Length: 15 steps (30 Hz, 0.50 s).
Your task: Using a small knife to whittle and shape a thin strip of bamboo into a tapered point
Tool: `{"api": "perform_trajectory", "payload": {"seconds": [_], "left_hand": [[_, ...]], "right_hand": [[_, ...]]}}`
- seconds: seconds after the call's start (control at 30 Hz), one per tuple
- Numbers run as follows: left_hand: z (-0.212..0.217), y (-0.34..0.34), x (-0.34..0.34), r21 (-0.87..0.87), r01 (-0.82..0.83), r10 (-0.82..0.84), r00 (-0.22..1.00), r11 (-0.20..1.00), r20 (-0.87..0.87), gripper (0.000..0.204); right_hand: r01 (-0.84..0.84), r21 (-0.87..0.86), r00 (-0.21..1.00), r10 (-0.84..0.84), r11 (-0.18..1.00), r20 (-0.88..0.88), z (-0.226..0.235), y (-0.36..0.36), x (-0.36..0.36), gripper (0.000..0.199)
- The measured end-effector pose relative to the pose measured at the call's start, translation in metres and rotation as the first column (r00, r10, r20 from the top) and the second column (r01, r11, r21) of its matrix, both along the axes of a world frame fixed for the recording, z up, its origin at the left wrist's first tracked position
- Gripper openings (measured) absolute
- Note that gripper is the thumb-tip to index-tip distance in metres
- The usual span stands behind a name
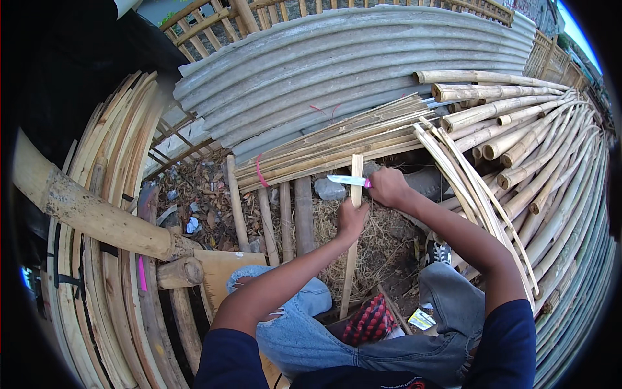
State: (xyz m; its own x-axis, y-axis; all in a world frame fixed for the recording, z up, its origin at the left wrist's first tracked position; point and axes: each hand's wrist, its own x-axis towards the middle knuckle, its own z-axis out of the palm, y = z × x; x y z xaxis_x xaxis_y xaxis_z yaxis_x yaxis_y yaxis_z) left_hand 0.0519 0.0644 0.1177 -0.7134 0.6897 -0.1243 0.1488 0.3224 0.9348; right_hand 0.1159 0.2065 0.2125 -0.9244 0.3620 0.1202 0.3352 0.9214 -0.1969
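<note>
Past navy sleeves point(508, 337), clamps bamboo slat point(349, 275) in left hand point(352, 220), apparently for steadiness, gripping knife point(341, 180) in right hand point(389, 187).

Grey corrugated sheet point(350, 58), slatted bamboo fence point(245, 16) behind, leaf-strewn ground point(210, 198), daylight, black sheeting point(84, 52) at left, perhaps tarpaulin.

You are in an outdoor bamboo work yard, I believe: piled poles point(492, 92), tied strips point(324, 146), a wavy sheet point(350, 58), a fence point(245, 16) and leafy ground point(210, 178) show it.
</note>
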Motion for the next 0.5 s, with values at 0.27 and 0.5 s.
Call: {"api": "perform_trajectory", "payload": {"seconds": [0.27,0.5], "left_hand": [[-0.005,0.001,0.005,0.168,-0.019,0.017,1.0,0.986,0.012,0.026],[0.016,-0.001,0.012,0.146,0.037,-0.088,0.929,0.989,0.36,0.013]], "right_hand": [[-0.135,0.1,0.981,0.118,0.986,0.155,0.012,0.008,0.0,0.026],[0.384,-0.107,0.89,-0.399,0.917,-0.223,0.039,0.081,-0.001,0.029]]}}
